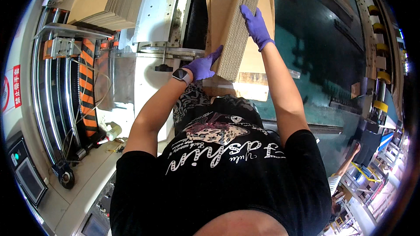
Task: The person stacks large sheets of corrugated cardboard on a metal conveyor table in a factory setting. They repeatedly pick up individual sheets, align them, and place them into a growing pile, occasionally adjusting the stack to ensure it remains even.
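Note:
A thick bundle of brown corrugated cardboard sheets (235, 46) stands on edge in front of me, its fluted edges facing up. It leans a little, its far end toward the upper right. My left hand (203, 66), in a purple glove, is against the bundle's near left side, fingers along its face. Farther along, my right hand (258, 28), also gloved, grips the right side, with a digit over the top edge; some of its fingers are hidden. Under and to the right of the bundle lies a flat brown cardboard sheet (256, 62). A watch (180, 75) is on my left wrist.
Another cardboard stack (103, 2) sits at the upper left, beside a white machine panel (159, 8). An orange-black striped guard (87, 87) and metal rods stand left. A dark green machine bed (315, 48) and yellow rollers (383, 77) line the right. Another person's arm (348, 161) shows lower right.

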The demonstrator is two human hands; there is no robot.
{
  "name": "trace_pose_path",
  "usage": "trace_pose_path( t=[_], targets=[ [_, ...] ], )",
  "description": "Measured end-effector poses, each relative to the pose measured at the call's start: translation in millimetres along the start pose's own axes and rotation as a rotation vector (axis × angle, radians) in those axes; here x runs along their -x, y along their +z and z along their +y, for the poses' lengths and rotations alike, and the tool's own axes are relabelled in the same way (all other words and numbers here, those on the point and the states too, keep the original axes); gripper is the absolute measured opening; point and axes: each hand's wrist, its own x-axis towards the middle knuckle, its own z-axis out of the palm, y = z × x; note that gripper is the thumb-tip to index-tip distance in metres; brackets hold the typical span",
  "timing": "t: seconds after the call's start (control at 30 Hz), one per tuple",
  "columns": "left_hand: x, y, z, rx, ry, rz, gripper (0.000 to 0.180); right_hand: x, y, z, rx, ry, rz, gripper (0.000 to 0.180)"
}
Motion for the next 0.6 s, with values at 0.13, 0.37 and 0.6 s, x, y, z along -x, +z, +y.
trace_pose_path(
  t=[0.13,0.37,0.6],
  targets=[
    [0,-10,12,-0.074,-0.132,-0.089,0.104,-1,-1,0,-0.040,0.008,-0.015,0.059],
    [3,-10,19,-0.051,-0.100,-0.045,0.103,-2,-6,-1,-0.016,-0.008,-0.041,0.067],
    [-3,2,-2,-0.078,-0.080,-0.012,0.101,3,-3,-9,0.028,0.000,-0.019,0.068]
  ],
)
